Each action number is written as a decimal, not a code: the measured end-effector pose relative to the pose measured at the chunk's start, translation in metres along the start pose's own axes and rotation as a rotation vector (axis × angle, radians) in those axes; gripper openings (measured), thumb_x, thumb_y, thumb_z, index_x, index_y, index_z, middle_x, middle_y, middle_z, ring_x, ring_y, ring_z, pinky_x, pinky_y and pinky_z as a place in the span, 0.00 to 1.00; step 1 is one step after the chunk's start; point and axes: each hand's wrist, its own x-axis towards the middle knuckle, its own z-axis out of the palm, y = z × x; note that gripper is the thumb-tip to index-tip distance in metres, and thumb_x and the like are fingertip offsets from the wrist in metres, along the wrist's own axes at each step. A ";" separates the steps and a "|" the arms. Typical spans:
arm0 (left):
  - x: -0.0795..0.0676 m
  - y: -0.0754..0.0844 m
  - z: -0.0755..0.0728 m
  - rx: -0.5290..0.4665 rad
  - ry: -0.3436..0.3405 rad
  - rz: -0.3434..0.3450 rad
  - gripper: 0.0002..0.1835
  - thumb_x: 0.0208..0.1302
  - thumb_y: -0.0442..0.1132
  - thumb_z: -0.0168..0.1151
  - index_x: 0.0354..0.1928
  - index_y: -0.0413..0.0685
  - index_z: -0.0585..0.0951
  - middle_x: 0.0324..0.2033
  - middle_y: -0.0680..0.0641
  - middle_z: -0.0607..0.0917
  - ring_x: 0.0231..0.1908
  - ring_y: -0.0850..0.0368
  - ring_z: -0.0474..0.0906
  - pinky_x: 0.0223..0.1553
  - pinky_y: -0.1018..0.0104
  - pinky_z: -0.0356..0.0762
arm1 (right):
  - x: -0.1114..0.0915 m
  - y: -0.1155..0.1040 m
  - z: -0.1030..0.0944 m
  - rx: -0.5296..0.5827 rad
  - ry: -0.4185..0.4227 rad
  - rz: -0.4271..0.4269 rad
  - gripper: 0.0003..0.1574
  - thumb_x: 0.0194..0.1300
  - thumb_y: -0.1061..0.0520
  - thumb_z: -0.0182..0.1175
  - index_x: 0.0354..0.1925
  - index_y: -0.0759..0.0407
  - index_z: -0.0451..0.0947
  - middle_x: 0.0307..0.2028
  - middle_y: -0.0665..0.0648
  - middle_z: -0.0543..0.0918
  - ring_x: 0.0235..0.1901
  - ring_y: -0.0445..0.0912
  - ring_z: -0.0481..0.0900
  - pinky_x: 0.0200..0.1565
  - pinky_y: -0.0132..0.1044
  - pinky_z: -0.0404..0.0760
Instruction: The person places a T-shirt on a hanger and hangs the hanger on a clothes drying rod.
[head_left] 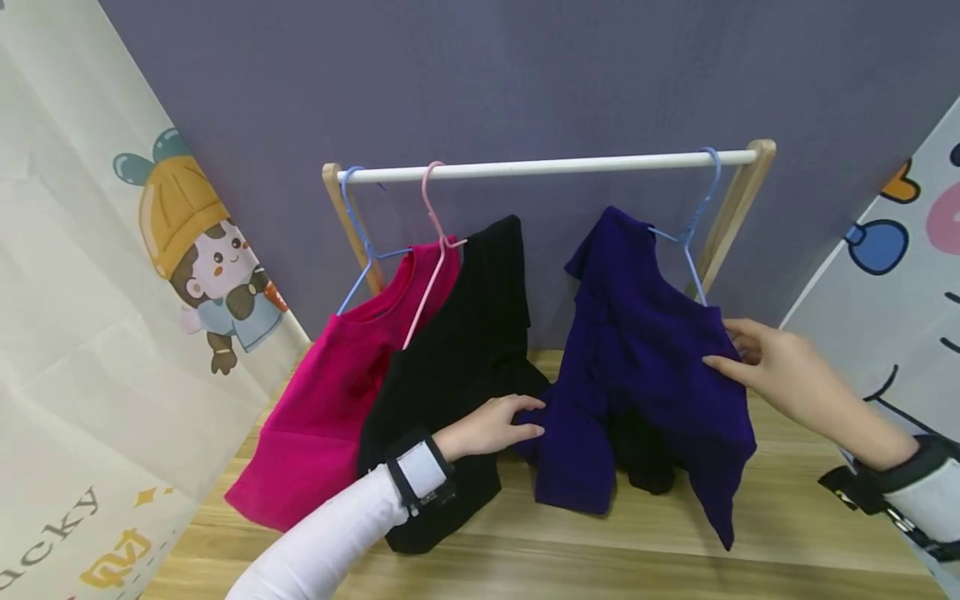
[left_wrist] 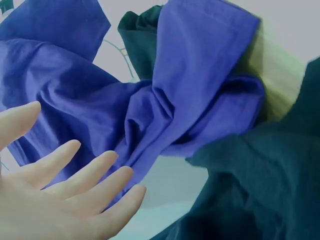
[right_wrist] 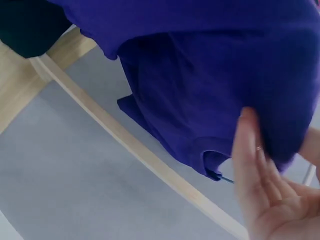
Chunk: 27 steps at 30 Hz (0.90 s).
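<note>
A purple T-shirt hangs from a blue hanger at the right end of the rail. My right hand holds its right edge below the shoulder, thumb in front and fingers behind the cloth. My left hand is by the lower left part of that shirt, its fingers extended and spread in the left wrist view; contact with the cloth is unclear. To its left hang a black garment on a pink hanger and a pink-red garment on another blue hanger.
The white rail runs between wooden posts on a wood-grain table. Behind stands a grey-blue backdrop, with printed white sheets at the sides. Some black cloth shows beneath the purple shirt.
</note>
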 end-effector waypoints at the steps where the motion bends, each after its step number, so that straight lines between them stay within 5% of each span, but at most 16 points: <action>1: 0.000 0.000 0.002 -0.001 0.009 0.004 0.21 0.60 0.44 0.53 0.53 0.43 0.70 0.51 0.41 0.75 0.52 0.53 0.68 0.53 0.60 0.67 | -0.002 0.000 0.001 -0.026 0.014 -0.018 0.33 0.54 0.55 0.60 0.49 0.78 0.63 0.33 0.79 0.77 0.29 0.64 0.76 0.27 0.57 0.78; 9: -0.008 0.000 0.021 -0.006 0.096 0.016 0.20 0.60 0.44 0.53 0.52 0.42 0.71 0.51 0.41 0.75 0.52 0.53 0.68 0.54 0.59 0.66 | -0.027 -0.008 0.001 -0.087 -0.020 -0.018 0.34 0.50 0.60 0.63 0.51 0.76 0.62 0.29 0.74 0.79 0.24 0.57 0.78 0.19 0.47 0.78; 17: -0.014 0.001 0.033 -0.001 0.156 -0.054 0.20 0.59 0.44 0.54 0.51 0.42 0.72 0.48 0.41 0.76 0.50 0.51 0.69 0.52 0.57 0.68 | -0.066 -0.039 0.013 -0.234 0.154 -0.136 0.39 0.39 0.57 0.68 0.51 0.66 0.67 0.42 0.69 0.72 0.28 0.57 0.76 0.15 0.41 0.75; 20: -0.014 0.002 0.037 0.001 0.183 -0.083 0.19 0.59 0.43 0.54 0.51 0.42 0.72 0.47 0.41 0.76 0.49 0.51 0.69 0.51 0.56 0.69 | -0.076 -0.053 0.022 -0.221 0.219 -0.182 0.36 0.48 0.47 0.64 0.52 0.63 0.68 0.44 0.67 0.73 0.34 0.59 0.73 0.23 0.50 0.77; 24: -0.015 0.003 0.045 0.014 0.237 -0.115 0.20 0.58 0.43 0.54 0.51 0.42 0.72 0.48 0.40 0.76 0.49 0.49 0.70 0.50 0.53 0.69 | -0.083 -0.071 0.039 -0.174 0.279 -0.209 0.39 0.60 0.32 0.41 0.51 0.62 0.69 0.44 0.64 0.74 0.39 0.59 0.69 0.30 0.56 0.75; 27: -0.015 0.003 0.054 0.032 0.282 -0.137 0.20 0.57 0.44 0.55 0.50 0.42 0.73 0.48 0.40 0.76 0.48 0.48 0.70 0.48 0.51 0.69 | -0.084 -0.084 0.055 -0.148 0.350 -0.210 0.42 0.63 0.32 0.32 0.50 0.65 0.69 0.43 0.66 0.74 0.39 0.61 0.68 0.32 0.57 0.74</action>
